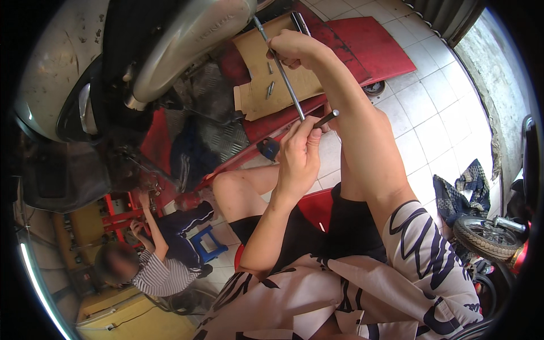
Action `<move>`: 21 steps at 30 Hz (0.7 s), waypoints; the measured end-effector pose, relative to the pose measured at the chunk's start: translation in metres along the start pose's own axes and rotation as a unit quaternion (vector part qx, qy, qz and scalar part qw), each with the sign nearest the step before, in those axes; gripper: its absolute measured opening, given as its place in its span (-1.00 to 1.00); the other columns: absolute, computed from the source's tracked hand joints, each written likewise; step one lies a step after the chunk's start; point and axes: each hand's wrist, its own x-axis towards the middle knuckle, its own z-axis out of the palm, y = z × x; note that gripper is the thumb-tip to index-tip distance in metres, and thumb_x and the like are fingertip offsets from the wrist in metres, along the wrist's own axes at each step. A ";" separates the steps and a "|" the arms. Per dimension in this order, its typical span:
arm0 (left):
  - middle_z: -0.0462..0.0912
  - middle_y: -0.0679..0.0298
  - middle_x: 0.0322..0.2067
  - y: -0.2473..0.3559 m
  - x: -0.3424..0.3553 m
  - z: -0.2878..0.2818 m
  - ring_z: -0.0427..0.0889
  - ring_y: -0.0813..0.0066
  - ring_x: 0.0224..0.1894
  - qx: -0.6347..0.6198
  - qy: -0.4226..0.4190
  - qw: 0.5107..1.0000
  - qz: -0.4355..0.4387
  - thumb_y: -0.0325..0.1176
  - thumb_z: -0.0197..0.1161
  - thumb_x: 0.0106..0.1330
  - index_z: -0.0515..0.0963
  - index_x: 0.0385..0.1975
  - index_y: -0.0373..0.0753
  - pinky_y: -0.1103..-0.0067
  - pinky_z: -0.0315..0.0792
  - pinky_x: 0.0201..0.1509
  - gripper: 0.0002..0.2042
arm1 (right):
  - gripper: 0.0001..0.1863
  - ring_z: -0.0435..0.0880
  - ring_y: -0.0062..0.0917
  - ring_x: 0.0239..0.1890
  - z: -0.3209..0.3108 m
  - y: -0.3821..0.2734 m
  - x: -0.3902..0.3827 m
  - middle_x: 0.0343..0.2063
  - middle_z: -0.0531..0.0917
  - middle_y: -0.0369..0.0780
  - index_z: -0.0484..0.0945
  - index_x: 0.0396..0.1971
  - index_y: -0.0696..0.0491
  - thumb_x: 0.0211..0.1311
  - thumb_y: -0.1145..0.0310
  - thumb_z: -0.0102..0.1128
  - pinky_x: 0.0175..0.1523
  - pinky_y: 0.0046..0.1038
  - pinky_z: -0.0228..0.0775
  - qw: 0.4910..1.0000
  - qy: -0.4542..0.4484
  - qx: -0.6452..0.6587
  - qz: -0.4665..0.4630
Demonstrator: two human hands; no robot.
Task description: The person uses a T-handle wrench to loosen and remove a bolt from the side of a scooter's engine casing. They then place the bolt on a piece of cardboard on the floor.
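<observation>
My left hand [300,156] is closed around the lower end of a long T-handle wrench [292,90], with its dark crossbar poking out past my fingers. Farther up the same shaft, my right hand [292,48] has its fingers curled against the rod. The wrench's far tip meets the edge of the silver motorbike body [198,39]; what it touches there is hidden. Just beyond my right hand is a dark, shiny cylindrical piece [300,24]; I cannot tell whether I hold it. Several bolts [270,89] lie on a cardboard sheet [252,102] under the wrench.
The cardboard rests on a red work platform [368,48]. At lower left another person [170,275] in a striped shirt reaches toward a red frame [116,218], near a blue stool [208,245]. A small wheel [487,238] and a dark cloth [464,190] lie at right.
</observation>
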 end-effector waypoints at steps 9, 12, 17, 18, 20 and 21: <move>0.44 0.08 -0.56 0.026 0.008 0.000 0.49 0.07 -0.46 0.243 0.050 0.966 0.068 -0.40 0.05 0.35 0.45 -0.40 -0.30 0.29 0.32 -0.39 -0.87 | -0.66 0.00 -0.71 -0.82 0.004 0.010 0.003 -0.84 0.16 -0.44 0.49 -0.45 0.18 0.40 0.26 -0.13 -0.67 -0.54 -0.17 0.993 0.002 0.109 -0.054; 0.47 0.07 -0.55 0.032 0.009 -0.002 0.50 0.03 -0.41 0.294 0.032 0.952 0.074 -0.39 0.08 0.32 0.46 -0.40 -0.30 0.24 0.32 -0.36 -0.88 | -0.64 0.01 -0.72 -0.78 0.004 0.016 0.003 -0.82 0.15 -0.47 0.49 -0.46 0.12 0.44 0.22 -0.16 -0.64 -0.57 -0.15 0.988 -0.011 0.143 -0.050; 0.51 0.08 -0.53 0.037 0.011 -0.022 0.53 0.01 -0.39 0.337 0.001 0.939 0.073 -0.31 0.11 0.30 0.47 -0.44 -0.28 0.22 0.34 -0.36 -0.83 | -0.64 -0.02 -0.73 -0.75 0.013 0.017 0.001 -0.79 0.12 -0.50 0.47 -0.45 0.07 0.46 0.22 -0.23 -0.60 -0.60 -0.13 0.975 -0.029 0.217 -0.040; 0.52 0.09 -0.53 0.042 0.013 -0.030 0.53 0.01 -0.40 0.343 0.003 0.936 0.081 -0.30 0.11 0.30 0.47 -0.45 -0.28 0.22 0.35 -0.36 -0.82 | -0.64 -0.03 -0.73 -0.74 0.015 0.015 0.001 -0.79 0.11 -0.50 0.47 -0.46 0.07 0.47 0.22 -0.24 -0.59 -0.60 -0.14 0.971 -0.034 0.233 -0.038; 0.54 0.10 -0.53 0.055 0.018 -0.038 0.54 0.02 -0.42 0.350 0.007 0.932 0.094 -0.27 0.12 0.30 0.48 -0.47 -0.26 0.24 0.35 -0.38 -0.81 | -0.65 -0.06 -0.74 -0.74 0.014 0.010 0.001 -0.78 0.09 -0.50 0.44 -0.46 0.07 0.47 0.25 -0.27 -0.59 -0.60 -0.15 0.950 -0.064 0.305 -0.035; 0.54 0.12 -0.54 0.061 0.021 -0.041 0.55 0.02 -0.44 0.352 0.010 0.931 0.098 -0.27 0.13 0.30 0.49 -0.47 -0.25 0.24 0.36 -0.40 -0.80 | -0.65 -0.07 -0.75 -0.74 0.013 0.009 0.000 -0.78 0.08 -0.50 0.43 -0.46 0.07 0.47 0.26 -0.28 -0.59 -0.60 -0.15 0.937 -0.080 0.340 -0.033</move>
